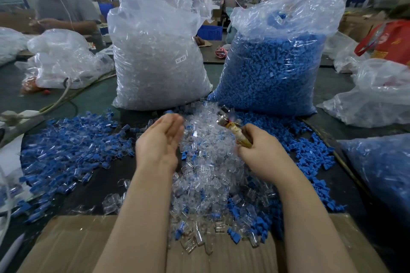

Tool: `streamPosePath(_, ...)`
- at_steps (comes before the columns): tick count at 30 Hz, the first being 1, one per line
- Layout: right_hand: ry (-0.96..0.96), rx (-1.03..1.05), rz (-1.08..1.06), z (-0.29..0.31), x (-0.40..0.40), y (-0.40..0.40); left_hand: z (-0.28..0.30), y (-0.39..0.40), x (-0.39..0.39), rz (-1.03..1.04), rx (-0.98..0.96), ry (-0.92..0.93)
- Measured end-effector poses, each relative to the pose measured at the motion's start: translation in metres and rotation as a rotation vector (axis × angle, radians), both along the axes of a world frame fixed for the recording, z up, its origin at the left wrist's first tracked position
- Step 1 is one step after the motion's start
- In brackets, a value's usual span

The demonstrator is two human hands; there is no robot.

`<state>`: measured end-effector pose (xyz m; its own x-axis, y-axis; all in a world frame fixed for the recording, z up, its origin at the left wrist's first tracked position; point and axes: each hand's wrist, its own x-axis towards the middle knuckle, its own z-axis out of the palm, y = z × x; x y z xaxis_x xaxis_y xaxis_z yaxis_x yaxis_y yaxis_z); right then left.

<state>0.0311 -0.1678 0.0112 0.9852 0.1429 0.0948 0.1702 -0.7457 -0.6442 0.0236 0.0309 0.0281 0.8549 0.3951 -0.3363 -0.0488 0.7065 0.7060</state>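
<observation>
- Right hand [264,153] has its fingers curled tight round the handle of a small hammer [235,132], held above the heap of clear plastic caps [206,162].
- The hammer's long axis runs from the fist up and leftward, away from the person, with the metal head [224,115] at the far end.
- Left hand [158,139] hovers just beside it, fingers loosely straight, palm turned toward the hammer.
- The head is blurred, the lower handle is hidden in the fist, and the left fingertips smear too.
- Two bags, the clear-filled bag [155,62] and the blue-filled bag [273,68], wall off the far side.
- Blue caps [66,139] lie on the left, a cardboard flap [73,241] sits nearest, and a bare dark table strip [106,175] lies between.
</observation>
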Motion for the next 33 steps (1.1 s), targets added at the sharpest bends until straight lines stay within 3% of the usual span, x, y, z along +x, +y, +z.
streamPosePath(4,0.021,-0.103,-0.205,-0.005,0.005,-0.011,-0.01,0.042,0.001,0.274,-0.292,0.05)
streamPosePath(6,0.023,-0.258,-0.327,-0.007,0.006,-0.016,-0.022,0.062,-0.004,0.338,-0.347,0.04)
streamPosePath(8,0.042,-0.324,-0.427,-0.009,0.004,-0.021,-0.036,0.071,-0.012,0.344,-0.518,0.014)
streamPosePath(10,0.057,-0.298,-0.493,-0.01,0.002,-0.025,-0.035,0.048,-0.025,0.311,-0.409,-0.062)
streamPosePath(12,0.091,-0.287,-0.543,-0.011,0.0,-0.026,-0.036,0.069,-0.029,0.275,-0.544,-0.158)
streamPosePath(14,0.149,-0.303,-0.574,-0.014,0.0,-0.026,-0.023,0.079,-0.013,0.488,-0.638,-0.242)
streamPosePath(17,0.223,-0.317,-0.598,-0.018,0.001,-0.024,-0.007,0.07,-0.009,0.537,-0.655,-0.051)
streamPosePath(25,0.208,-0.363,-0.571,-0.022,0.002,-0.022,-0.008,0.079,-0.01,0.573,-0.67,-0.083)
streamPosePath(28,0.202,-0.368,-0.558,-0.021,0.003,-0.021,-0.008,0.07,-0.007,0.291,-0.311,0.057)
streamPosePath(33,0.178,-0.372,-0.504,-0.021,0.004,-0.021,-0.013,0.042,0.0,-0.215,0.783,0.203)
